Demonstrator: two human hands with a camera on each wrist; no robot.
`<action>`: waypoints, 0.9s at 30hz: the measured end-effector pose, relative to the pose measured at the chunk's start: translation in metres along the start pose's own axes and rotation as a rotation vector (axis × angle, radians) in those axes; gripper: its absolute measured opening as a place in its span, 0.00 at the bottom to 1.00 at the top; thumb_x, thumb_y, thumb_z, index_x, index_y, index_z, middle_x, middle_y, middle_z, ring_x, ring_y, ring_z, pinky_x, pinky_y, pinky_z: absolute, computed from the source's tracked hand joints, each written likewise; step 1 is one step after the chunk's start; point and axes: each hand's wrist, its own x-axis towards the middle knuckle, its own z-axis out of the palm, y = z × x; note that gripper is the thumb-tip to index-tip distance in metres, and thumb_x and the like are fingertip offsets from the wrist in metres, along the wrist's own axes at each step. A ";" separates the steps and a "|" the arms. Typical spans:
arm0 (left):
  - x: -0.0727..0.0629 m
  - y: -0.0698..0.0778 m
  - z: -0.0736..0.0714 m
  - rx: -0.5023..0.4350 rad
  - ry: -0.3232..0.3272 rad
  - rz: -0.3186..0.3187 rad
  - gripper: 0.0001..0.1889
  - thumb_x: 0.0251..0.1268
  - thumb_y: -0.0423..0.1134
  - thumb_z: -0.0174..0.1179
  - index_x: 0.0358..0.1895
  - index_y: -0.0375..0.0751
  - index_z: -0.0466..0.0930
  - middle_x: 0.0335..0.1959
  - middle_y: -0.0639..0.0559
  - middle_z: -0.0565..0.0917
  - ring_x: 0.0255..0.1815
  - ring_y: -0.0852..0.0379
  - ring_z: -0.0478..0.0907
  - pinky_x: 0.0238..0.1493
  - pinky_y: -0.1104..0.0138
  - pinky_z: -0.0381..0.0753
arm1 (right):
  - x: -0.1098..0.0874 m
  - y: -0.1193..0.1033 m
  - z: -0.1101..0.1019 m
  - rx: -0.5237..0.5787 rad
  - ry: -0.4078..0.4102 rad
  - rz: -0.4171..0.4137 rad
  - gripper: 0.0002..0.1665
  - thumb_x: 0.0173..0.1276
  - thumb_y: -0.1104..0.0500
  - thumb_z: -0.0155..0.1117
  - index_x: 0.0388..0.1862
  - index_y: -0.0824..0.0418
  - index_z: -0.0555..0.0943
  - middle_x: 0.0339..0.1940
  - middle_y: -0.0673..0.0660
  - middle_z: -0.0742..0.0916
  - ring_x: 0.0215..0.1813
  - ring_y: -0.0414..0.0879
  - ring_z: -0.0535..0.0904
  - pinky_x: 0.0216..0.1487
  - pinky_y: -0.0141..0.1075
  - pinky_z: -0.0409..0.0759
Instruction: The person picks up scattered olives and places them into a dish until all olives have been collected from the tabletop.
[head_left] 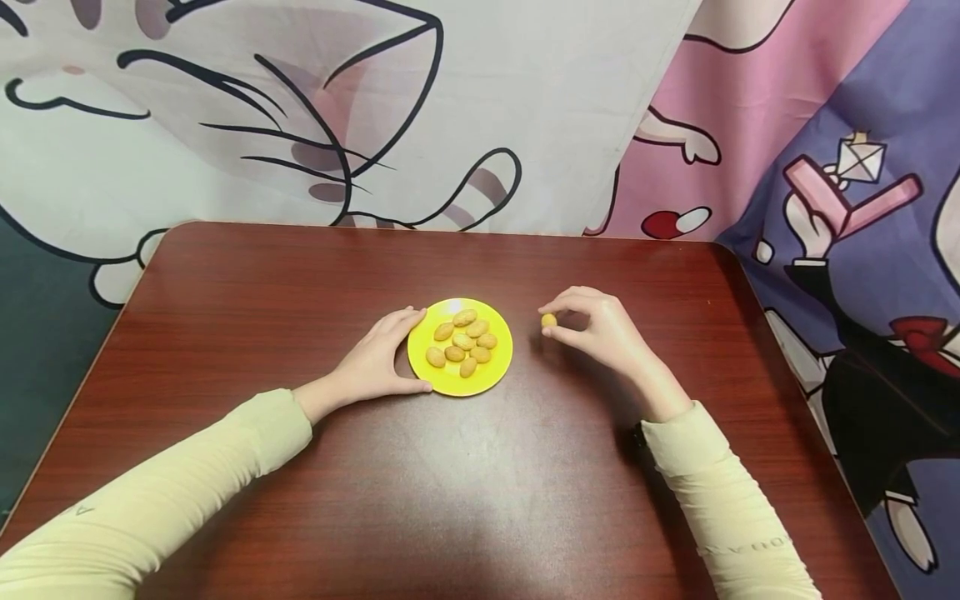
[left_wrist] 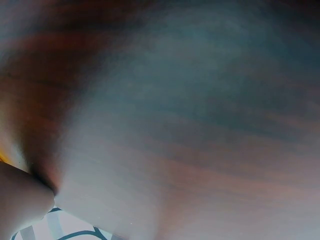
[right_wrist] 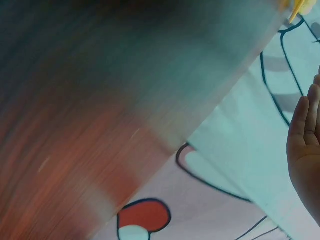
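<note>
A round yellow plate [head_left: 497, 377] lies on the table with several tan, oval, nut-like pieces [head_left: 462, 342] spread over its middle. My left hand [head_left: 378, 358] holds the plate's left side, fingers at the upper rim and thumb at the lower rim. To the right of the plate, my right hand [head_left: 600, 329] pinches one nut-like piece [head_left: 549, 320] between thumb and fingertips, apart from the plate. Part of the left hand [left_wrist: 22, 200] shows at the lower left of the left wrist view. In the right wrist view, part of the right hand [right_wrist: 305, 155] appears at the right edge.
The brown wooden table [head_left: 337, 517] has rounded far corners. A printed cartoon cloth [head_left: 570, 108] hangs behind its far edge and continues down the right side. Sleeves [head_left: 180, 467] cover both forearms.
</note>
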 end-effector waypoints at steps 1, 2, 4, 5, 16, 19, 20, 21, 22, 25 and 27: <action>0.000 0.000 0.000 0.000 0.000 0.001 0.62 0.51 0.54 0.83 0.85 0.39 0.55 0.86 0.38 0.58 0.88 0.39 0.53 0.83 0.38 0.61 | 0.002 -0.003 0.002 0.008 -0.009 0.000 0.16 0.62 0.65 0.82 0.49 0.63 0.91 0.43 0.55 0.92 0.48 0.55 0.87 0.57 0.53 0.86; 0.000 0.000 0.000 -0.001 0.001 0.001 0.61 0.51 0.54 0.83 0.85 0.39 0.56 0.86 0.38 0.59 0.88 0.39 0.53 0.83 0.38 0.61 | 0.004 -0.005 0.004 0.014 -0.018 0.001 0.16 0.62 0.64 0.82 0.49 0.63 0.92 0.43 0.55 0.92 0.48 0.54 0.87 0.57 0.52 0.87; 0.000 0.000 0.000 -0.001 0.001 0.001 0.61 0.51 0.54 0.83 0.85 0.38 0.56 0.86 0.38 0.59 0.88 0.39 0.53 0.83 0.38 0.60 | 0.009 -0.011 0.008 0.027 -0.034 -0.004 0.16 0.62 0.63 0.82 0.50 0.62 0.92 0.43 0.55 0.92 0.48 0.53 0.87 0.56 0.51 0.87; 0.000 0.000 0.000 0.000 0.001 0.000 0.61 0.51 0.54 0.83 0.85 0.38 0.56 0.86 0.38 0.59 0.88 0.39 0.53 0.83 0.38 0.61 | 0.011 -0.013 0.011 0.027 -0.042 -0.011 0.16 0.62 0.63 0.82 0.50 0.62 0.92 0.43 0.54 0.92 0.48 0.52 0.86 0.55 0.50 0.86; 0.000 0.000 -0.001 -0.002 -0.002 -0.005 0.61 0.51 0.54 0.83 0.85 0.39 0.55 0.86 0.38 0.58 0.88 0.38 0.53 0.82 0.38 0.61 | 0.025 -0.031 0.033 0.022 -0.096 -0.080 0.16 0.62 0.63 0.82 0.49 0.61 0.92 0.43 0.55 0.92 0.48 0.50 0.85 0.52 0.45 0.83; 0.000 0.001 -0.001 -0.001 -0.002 -0.006 0.61 0.51 0.54 0.83 0.85 0.39 0.55 0.86 0.38 0.58 0.88 0.39 0.53 0.83 0.38 0.61 | 0.028 -0.037 0.038 0.032 -0.114 -0.103 0.16 0.62 0.62 0.83 0.49 0.61 0.92 0.43 0.55 0.92 0.48 0.51 0.84 0.50 0.46 0.83; 0.000 0.001 -0.001 -0.001 -0.002 -0.006 0.61 0.51 0.54 0.83 0.85 0.39 0.56 0.86 0.38 0.58 0.88 0.39 0.53 0.83 0.38 0.61 | 0.029 -0.038 0.041 0.034 -0.119 -0.111 0.16 0.62 0.62 0.83 0.49 0.61 0.92 0.43 0.55 0.92 0.48 0.51 0.84 0.50 0.47 0.83; 0.000 0.001 -0.001 -0.001 -0.002 -0.005 0.61 0.51 0.54 0.83 0.85 0.38 0.56 0.86 0.38 0.58 0.88 0.39 0.53 0.83 0.38 0.61 | 0.030 -0.040 0.043 0.035 -0.124 -0.119 0.17 0.62 0.61 0.83 0.49 0.61 0.92 0.43 0.55 0.92 0.47 0.52 0.84 0.49 0.47 0.83; 0.000 0.001 -0.001 -0.001 -0.002 -0.005 0.61 0.51 0.54 0.83 0.85 0.38 0.56 0.86 0.38 0.58 0.88 0.39 0.53 0.83 0.38 0.61 | 0.031 -0.042 0.045 0.032 -0.129 -0.125 0.17 0.62 0.61 0.83 0.49 0.60 0.92 0.43 0.55 0.91 0.47 0.51 0.84 0.49 0.47 0.82; 0.000 0.001 -0.001 -0.002 -0.003 -0.002 0.61 0.51 0.54 0.83 0.85 0.38 0.56 0.86 0.38 0.59 0.88 0.39 0.53 0.83 0.38 0.61 | 0.033 -0.047 0.053 0.023 -0.147 -0.145 0.17 0.62 0.60 0.83 0.49 0.59 0.92 0.44 0.54 0.92 0.47 0.50 0.84 0.49 0.45 0.82; 0.000 0.000 -0.001 -0.003 -0.003 0.000 0.61 0.51 0.54 0.83 0.85 0.38 0.56 0.86 0.38 0.58 0.88 0.39 0.53 0.83 0.38 0.61 | 0.035 -0.049 0.057 0.017 -0.160 -0.157 0.16 0.62 0.59 0.83 0.49 0.59 0.92 0.45 0.54 0.92 0.49 0.49 0.84 0.53 0.44 0.83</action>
